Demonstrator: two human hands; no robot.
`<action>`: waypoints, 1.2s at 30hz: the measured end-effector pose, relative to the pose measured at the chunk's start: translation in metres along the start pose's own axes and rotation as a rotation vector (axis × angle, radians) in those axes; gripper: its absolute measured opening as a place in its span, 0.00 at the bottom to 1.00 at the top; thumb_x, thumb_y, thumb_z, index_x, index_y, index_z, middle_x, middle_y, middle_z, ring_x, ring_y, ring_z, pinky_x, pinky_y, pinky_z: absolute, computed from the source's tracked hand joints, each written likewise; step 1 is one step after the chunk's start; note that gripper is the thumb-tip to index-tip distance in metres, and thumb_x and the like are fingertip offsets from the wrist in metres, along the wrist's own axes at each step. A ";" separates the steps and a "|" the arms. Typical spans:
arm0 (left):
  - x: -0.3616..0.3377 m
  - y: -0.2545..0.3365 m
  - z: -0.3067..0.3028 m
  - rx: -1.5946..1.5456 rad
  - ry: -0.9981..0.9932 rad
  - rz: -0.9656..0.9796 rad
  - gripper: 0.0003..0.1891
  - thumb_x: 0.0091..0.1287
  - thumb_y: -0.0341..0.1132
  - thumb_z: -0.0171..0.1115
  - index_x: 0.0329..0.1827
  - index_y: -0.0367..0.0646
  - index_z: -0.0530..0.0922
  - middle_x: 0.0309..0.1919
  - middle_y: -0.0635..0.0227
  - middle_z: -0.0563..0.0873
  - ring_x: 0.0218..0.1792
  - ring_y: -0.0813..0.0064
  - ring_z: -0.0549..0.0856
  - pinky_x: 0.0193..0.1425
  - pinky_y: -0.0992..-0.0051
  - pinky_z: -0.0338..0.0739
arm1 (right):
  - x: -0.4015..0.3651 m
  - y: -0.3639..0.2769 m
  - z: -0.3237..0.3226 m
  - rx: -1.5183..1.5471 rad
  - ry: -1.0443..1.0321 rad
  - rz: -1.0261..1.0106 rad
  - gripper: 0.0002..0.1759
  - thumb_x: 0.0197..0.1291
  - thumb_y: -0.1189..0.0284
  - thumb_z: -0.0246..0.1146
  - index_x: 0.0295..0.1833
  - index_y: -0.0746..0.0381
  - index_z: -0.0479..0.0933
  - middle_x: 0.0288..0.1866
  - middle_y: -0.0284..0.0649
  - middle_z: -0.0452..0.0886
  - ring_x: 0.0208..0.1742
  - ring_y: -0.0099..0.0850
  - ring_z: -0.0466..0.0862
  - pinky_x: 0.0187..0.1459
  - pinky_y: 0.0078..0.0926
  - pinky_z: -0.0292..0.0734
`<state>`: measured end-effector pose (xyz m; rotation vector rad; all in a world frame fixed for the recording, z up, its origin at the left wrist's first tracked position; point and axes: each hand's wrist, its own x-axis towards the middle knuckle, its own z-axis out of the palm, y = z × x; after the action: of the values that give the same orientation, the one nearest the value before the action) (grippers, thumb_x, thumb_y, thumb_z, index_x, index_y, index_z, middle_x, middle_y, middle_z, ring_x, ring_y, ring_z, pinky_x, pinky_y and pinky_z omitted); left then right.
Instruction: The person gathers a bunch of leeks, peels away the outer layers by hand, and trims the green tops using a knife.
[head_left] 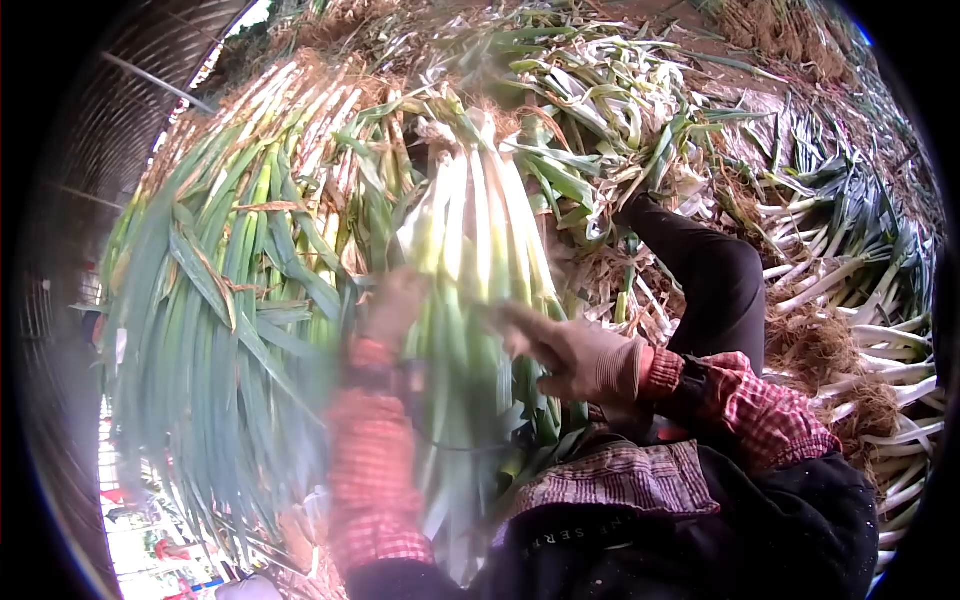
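A bundle of leeks (482, 225) with white stems and green leaves lies in front of me, roots pointing away. My left hand (396, 305), blurred by motion, is at the bundle's left side, and its fingers cannot be made out. On the right side, my gloved right hand (575, 355) reaches over the green part of the stems with its fingers stretched out and apart. Nothing shows in its grasp. A thin dark line curves across the leaves below the hands.
A large pile of leeks (240, 250) spreads on the left. Trimmed leaves (610, 95) and husks cover the ground ahead. My bent leg (715, 275) is to the right, with rows of leeks (890, 350) with roots beyond it.
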<state>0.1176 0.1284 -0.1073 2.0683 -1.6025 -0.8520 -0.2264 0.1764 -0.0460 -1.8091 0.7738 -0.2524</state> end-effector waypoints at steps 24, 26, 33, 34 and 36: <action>0.000 0.054 -0.012 -0.107 -0.063 -0.102 0.16 0.63 0.33 0.72 0.51 0.35 0.84 0.46 0.55 0.91 0.47 0.65 0.90 0.52 0.69 0.83 | 0.149 0.052 -0.050 -0.026 0.256 -0.085 0.44 0.54 0.69 0.68 0.78 0.51 0.61 0.60 0.52 0.84 0.58 0.53 0.86 0.60 0.47 0.80; -0.019 0.073 -0.023 -0.457 -0.118 -0.043 0.15 0.62 0.27 0.73 0.51 0.34 0.85 0.45 0.65 0.90 0.42 0.77 0.88 0.50 0.76 0.83 | 0.117 0.034 -0.067 0.037 0.220 0.028 0.53 0.54 0.77 0.66 0.85 0.49 0.51 0.72 0.54 0.78 0.72 0.47 0.79 0.71 0.43 0.78; -0.032 0.106 0.021 0.254 -0.015 0.172 0.23 0.54 0.43 0.75 0.48 0.39 0.84 0.35 0.52 0.88 0.38 0.55 0.87 0.47 0.61 0.82 | 0.105 0.072 -0.076 -0.016 0.194 -0.064 0.54 0.54 0.77 0.66 0.86 0.53 0.50 0.71 0.54 0.78 0.69 0.48 0.81 0.68 0.41 0.79; -0.031 0.106 0.031 0.338 -0.004 0.148 0.22 0.54 0.44 0.75 0.48 0.40 0.84 0.37 0.50 0.88 0.40 0.50 0.87 0.48 0.59 0.82 | 0.115 0.081 -0.078 -0.059 0.250 -0.069 0.52 0.54 0.75 0.66 0.85 0.54 0.52 0.68 0.55 0.80 0.65 0.50 0.83 0.65 0.42 0.80; -0.031 0.105 0.036 0.406 0.026 0.132 0.22 0.54 0.46 0.74 0.48 0.41 0.84 0.39 0.47 0.88 0.43 0.44 0.87 0.50 0.56 0.82 | 0.124 0.092 -0.081 -0.067 0.219 0.012 0.53 0.54 0.71 0.69 0.85 0.58 0.53 0.65 0.55 0.82 0.65 0.50 0.84 0.64 0.41 0.79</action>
<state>0.0122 0.1322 -0.0601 2.1881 -2.0043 -0.4807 -0.2093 0.0210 -0.1227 -1.8590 0.9557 -0.4262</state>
